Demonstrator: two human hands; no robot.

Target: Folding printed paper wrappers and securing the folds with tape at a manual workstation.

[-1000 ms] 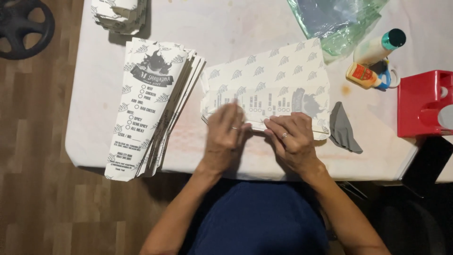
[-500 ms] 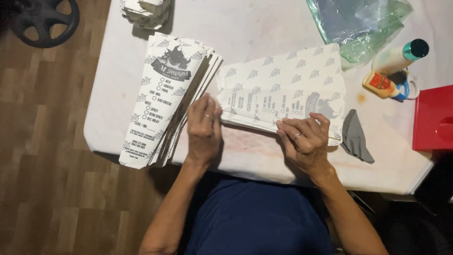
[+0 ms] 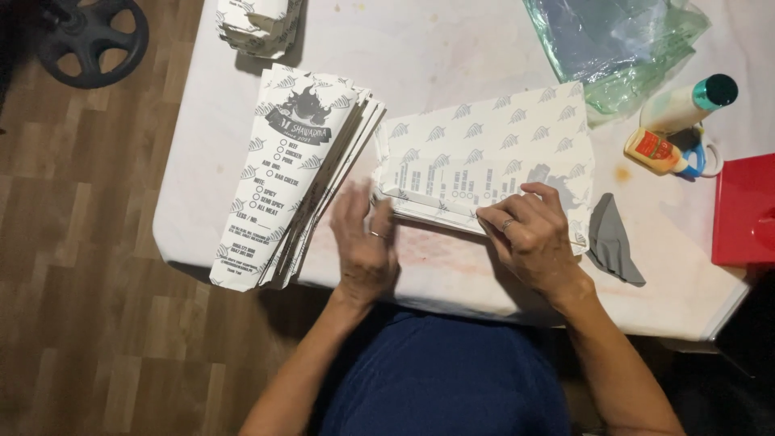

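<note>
Right hand (image 3: 533, 230) pressing flat on the near folded edge of a printed paper sheet (image 3: 492, 153), fingers together and laid along the crease, thumb tucked toward the fold; pinning rather than pinching, seemingly to keep the flap down and the sheet from sliding on the white table (image 3: 452, 48)

Left hand (image 3: 363, 242) just to the left of that press, fingers extended and slightly blurred, fingertips at the sheet's left corner; whether touching the paper or hovering a hair above, hard to tell. Nothing clasped in it, palm down, ring showing

Sheet itself lying across the table directly beyond both hands, patterned with small leaf marks, near edge doubled over under the right palm

Farther left of the left hand, touching distance: a fanned stack of finished paper sleeves (image 3: 291, 169), angled and overlapping, probably set aside so as to stay within easy reach. Beyond that, at the far table edge, another small pile of folded paper (image 3: 254, 24)

Right of the pressing hand: a grey scrap (image 3: 611, 242) just beside the sheet's corner, then a glue bottle (image 3: 658, 152) and a white bottle with teal cap (image 3: 686, 103) lying close together, a red box (image 3: 743, 210) at the table's right edge, crumpled clear plastic (image 3: 622, 44) beyond the sheet
</note>
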